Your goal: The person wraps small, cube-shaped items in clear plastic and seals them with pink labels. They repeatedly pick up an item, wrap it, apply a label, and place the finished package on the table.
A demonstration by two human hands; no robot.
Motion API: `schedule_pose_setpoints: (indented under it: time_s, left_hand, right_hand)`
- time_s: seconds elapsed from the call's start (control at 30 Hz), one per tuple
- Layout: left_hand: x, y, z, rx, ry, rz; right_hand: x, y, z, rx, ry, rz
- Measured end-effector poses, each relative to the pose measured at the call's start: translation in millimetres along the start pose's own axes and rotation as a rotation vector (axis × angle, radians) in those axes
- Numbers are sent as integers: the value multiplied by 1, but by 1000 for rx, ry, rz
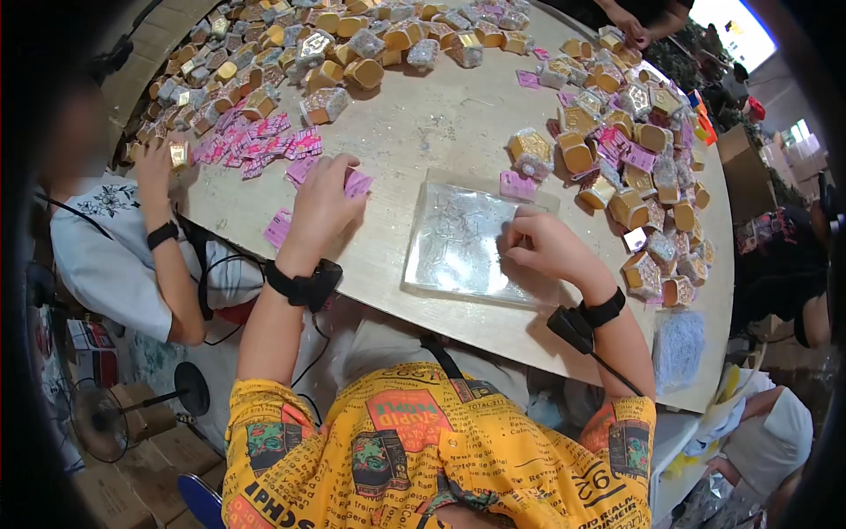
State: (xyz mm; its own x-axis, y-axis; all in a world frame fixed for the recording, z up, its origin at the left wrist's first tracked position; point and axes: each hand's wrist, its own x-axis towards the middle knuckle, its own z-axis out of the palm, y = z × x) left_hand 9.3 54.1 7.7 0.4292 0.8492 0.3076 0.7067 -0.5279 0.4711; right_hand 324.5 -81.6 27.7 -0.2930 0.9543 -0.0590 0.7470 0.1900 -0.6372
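My left hand (pixel 324 204) is over the table with its fingers closed on a small pink card (pixel 357 183). More pink cards (pixel 280 227) lie loose around it. Directly in front of me sits a shallow clear plastic tray (pixel 421 256), with thin, fine pieces (pixel 467 222) scattered in it. My right hand (pixel 551 249) is over the tray's right side, fingers curled together in a pinch. Whatever is between those fingertips is too small or hidden to make out. Just beyond the tray lies another pink card (pixel 518 185).
Gold-and-silver glittery ornaments (pixel 322 106) are heaped across the far left, with another heap (pixel 630 207) at the right. A bag of fine strands (pixel 679 351) rests at the table's right edge. To my left, a co-worker's hand (pixel 154 167) touches an ornament; another person's hands (pixel 630 28) work at the far right.
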Motion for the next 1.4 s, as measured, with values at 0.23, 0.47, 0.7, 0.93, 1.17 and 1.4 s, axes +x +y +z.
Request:
schedule_pose_setpoints:
  time_s: [0.23, 0.47, 0.7, 0.93, 1.17, 1.4]
  left_hand:
    - [0, 32, -13, -964, -163, -255]
    - [1, 60, 7, -1396, -309, -401]
    - [-5, 100, 32, -1048, -116, -158]
    - [-4, 114, 32, -652, -88, 13]
    - [-6, 116, 34, -521, -4, 99]
    - [-7, 128, 28, -485, -34, 83]
  right_hand:
    - [0, -13, -5, 133, 37, 136]
    - [7, -30, -10, 478, 211, 226]
    - [6, -29, -10, 808, 355, 154]
    - [-2, -40, -3, 806, 361, 175]
    - [-4, -33, 6, 485, 488, 98]
    - [-6, -41, 6, 671, 551, 174]
